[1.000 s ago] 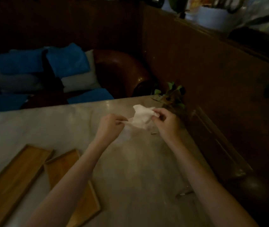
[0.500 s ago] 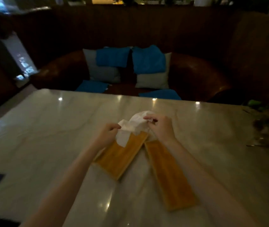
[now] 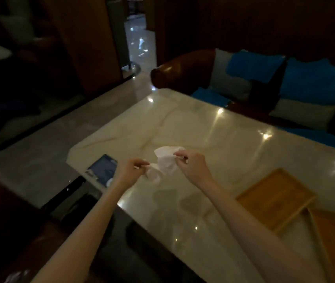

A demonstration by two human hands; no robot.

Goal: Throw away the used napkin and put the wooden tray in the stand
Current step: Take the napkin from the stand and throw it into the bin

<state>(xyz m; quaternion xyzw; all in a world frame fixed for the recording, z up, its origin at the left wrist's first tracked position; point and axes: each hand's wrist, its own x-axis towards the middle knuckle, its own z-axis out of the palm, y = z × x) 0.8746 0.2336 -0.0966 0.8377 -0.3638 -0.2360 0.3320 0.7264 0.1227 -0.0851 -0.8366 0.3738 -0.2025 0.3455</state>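
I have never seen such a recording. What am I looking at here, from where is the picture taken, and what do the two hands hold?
No machine here: a person wears a camera on the head, looking forward and down, so you see their own bare arms. The left hand and the right hand pinch a crumpled white napkin between them, above a pale glossy table. Two wooden trays lie on the table at the right, untouched. A dark blue card lies near the table's left corner. Blue and grey cushions sit on the seat behind.
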